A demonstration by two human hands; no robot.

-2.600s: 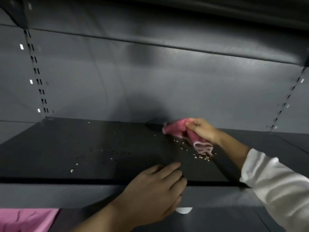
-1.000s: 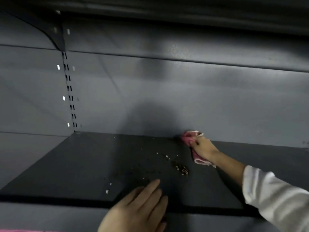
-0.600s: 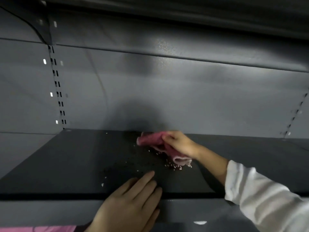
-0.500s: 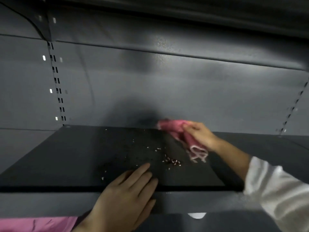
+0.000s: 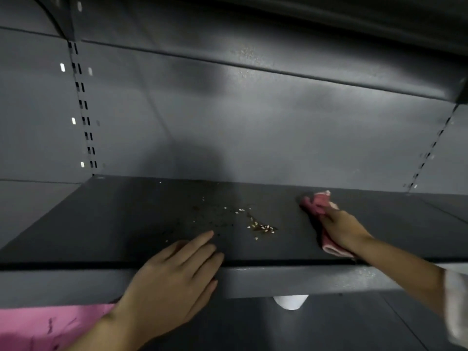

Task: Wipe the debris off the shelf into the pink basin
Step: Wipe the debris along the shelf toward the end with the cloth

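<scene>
Debris [image 5: 260, 227], light loose grains mid-shelf [image 5: 121, 224], scatters easily. Right hand [image 5: 344, 230] clamps a soft rag [image 5: 315, 205] beside it; left hand [image 5: 172, 282] rests flat, empty, above the basin [image 5: 43, 325].

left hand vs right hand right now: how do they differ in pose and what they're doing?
The left hand lies flat and open, empty, over the shelf's front edge; the right hand is closed on the pink cloth, farther back on the shelf. The left hand sits left of the debris; the right hand sits to its right. Only the right arm shows a white sleeve. Both rest on the same dark shelf.
</scene>
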